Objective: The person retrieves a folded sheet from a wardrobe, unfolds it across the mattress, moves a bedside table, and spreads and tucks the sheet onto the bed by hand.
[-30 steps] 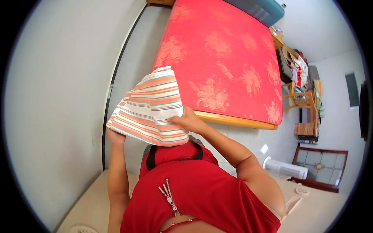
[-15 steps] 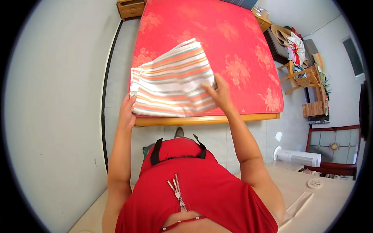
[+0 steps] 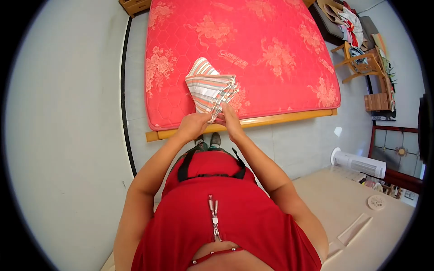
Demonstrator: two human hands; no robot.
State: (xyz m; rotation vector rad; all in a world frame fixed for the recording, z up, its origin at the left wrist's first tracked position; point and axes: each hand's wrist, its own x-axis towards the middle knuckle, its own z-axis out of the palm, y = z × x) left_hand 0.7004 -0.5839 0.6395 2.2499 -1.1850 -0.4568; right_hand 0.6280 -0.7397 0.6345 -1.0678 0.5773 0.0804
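A white cloth piece (image 3: 209, 90) with orange, grey and teal stripes is bunched up at the near edge of the red mattress (image 3: 190, 40). Its upper part fans out and folds over, while the lower end narrows between my hands. My left hand (image 3: 193, 125) closes on the lower left corner. Just beside it, my right hand (image 3: 231, 121) grips the gathered right edge, fingers pressed together. Parts of the fingertips are hidden by the fabric, and I cannot tell what kind of cloth article it is.
The mattress rests on a wooden bed frame (image 3: 289, 117). A grey wall (image 3: 68, 126) runs along the left. Rightward are a wooden chair (image 3: 361, 63), a pile of clothes (image 3: 351, 25) on dark seating, a white tower appliance (image 3: 359, 162) and a pale tabletop (image 3: 316, 194).
The striped cloth went from spread wide to bunched and narrow. My left hand moved right and my right hand moved left, bringing them together. The view shifted slightly.
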